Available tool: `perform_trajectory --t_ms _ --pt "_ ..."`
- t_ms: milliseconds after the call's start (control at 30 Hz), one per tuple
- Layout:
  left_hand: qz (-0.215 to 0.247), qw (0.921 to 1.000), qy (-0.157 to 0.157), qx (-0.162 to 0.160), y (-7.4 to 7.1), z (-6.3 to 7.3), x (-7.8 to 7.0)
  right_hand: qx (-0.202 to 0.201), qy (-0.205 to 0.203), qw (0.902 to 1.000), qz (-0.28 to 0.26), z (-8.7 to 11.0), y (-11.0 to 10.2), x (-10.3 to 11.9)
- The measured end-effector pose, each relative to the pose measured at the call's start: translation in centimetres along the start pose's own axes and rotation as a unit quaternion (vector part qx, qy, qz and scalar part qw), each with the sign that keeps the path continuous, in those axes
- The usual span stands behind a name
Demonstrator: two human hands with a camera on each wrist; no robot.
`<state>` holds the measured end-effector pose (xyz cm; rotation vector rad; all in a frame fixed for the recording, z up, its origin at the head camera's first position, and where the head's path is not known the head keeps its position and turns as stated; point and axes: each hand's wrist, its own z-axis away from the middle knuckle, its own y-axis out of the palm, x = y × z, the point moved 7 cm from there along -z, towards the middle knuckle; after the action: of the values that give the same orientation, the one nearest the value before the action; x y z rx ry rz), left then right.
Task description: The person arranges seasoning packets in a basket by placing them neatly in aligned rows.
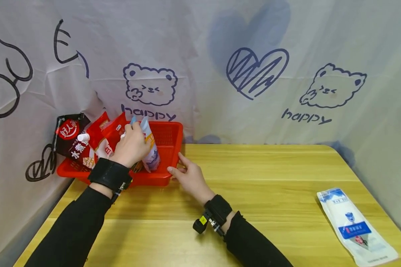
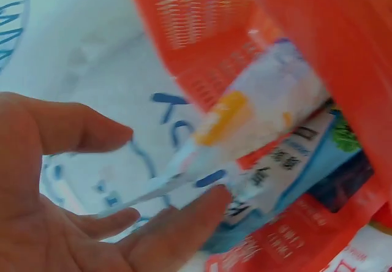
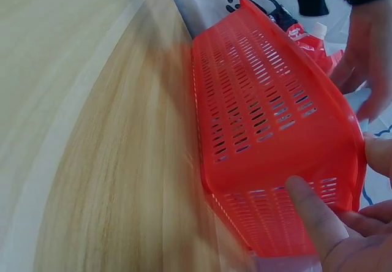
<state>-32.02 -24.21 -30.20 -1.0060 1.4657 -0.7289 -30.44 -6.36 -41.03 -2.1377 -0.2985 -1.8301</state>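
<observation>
A red plastic basket stands at the left of the table, packed with food pouches. My left hand is over it, among the pouch tops. In the left wrist view its thumb and fingers are spread apart, fingers against a blue-and-white pouch. A white and purple pouch with an orange patch leans beside that hand. My right hand holds the basket's near right corner, thumb at the rim and a finger against the outer wall.
Red pouches, one with a white cap, and a black pouch fill the basket's left part. A white and blue packet lies flat at the table's right. Drawn-on white cloth hangs behind and beside the table.
</observation>
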Motion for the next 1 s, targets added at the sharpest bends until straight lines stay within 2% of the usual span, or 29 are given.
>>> perform_trajectory --t_ms 100,233,333,467,533,600,733,833,1000 --pt "0.013 0.9986 0.019 -0.048 -0.9 1.7 -0.8 0.006 -0.007 0.9999 -0.006 0.0 0.1 -0.1" --pt "0.037 0.9914 0.051 -0.114 -1.3 4.1 -1.7 0.012 -0.009 0.9996 -0.024 -0.1 0.0 -0.5" --pt "0.052 0.985 0.07 -0.149 -0.8 5.7 -2.0 0.021 -0.006 0.9984 -0.052 0.0 -0.1 -0.8" --pt "0.056 0.9794 0.087 -0.173 0.5 7.4 -1.9 0.032 0.006 0.9966 -0.075 0.2 -0.2 -1.3" --pt "0.054 0.9785 0.097 -0.174 1.3 7.9 -2.0 0.036 0.011 0.9962 -0.079 0.2 -0.4 -1.5" --pt "0.049 0.9799 0.107 -0.161 2.2 8.2 -2.3 0.037 0.019 0.9959 -0.08 0.3 -0.6 -1.7" --pt "0.041 0.9866 0.119 -0.104 4.3 8.4 -2.8 0.039 0.026 0.996 -0.077 0.6 -0.9 -1.8" --pt "0.034 0.9904 0.115 -0.07 5.6 8.5 -3.0 0.041 0.026 0.9964 -0.07 0.8 -1.1 -1.9" --pt "-0.001 0.9904 0.124 -0.061 6.6 8.6 -3.5 0.032 0.021 0.9974 -0.061 1.4 -1.9 -1.7"
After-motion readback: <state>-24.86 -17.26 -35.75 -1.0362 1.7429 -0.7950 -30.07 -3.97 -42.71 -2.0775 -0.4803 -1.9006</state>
